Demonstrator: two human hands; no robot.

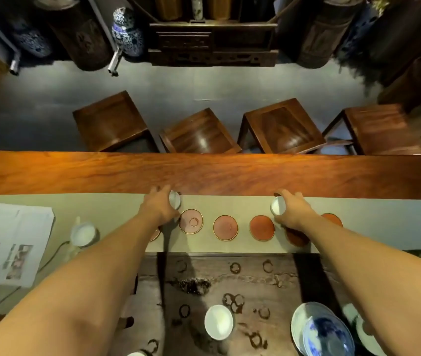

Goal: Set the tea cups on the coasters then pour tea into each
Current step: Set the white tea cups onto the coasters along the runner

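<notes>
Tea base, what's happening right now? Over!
Left hand holds a cup, right hand another cup. Middle coasters bare. Nothing blocking.

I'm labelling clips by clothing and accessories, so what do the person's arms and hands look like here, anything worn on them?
Both forearms are bare up to the frame's lower edge, with no sleeves in view. The left hand and right hand wear no gloves, and no watch, bracelet or ring shows. No markings or tattoos are visible on either arm.

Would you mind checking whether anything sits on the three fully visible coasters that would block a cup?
Nothing visible does. The three coasters lie bare; each hand, left hand and right hand, holds a cup.
</notes>
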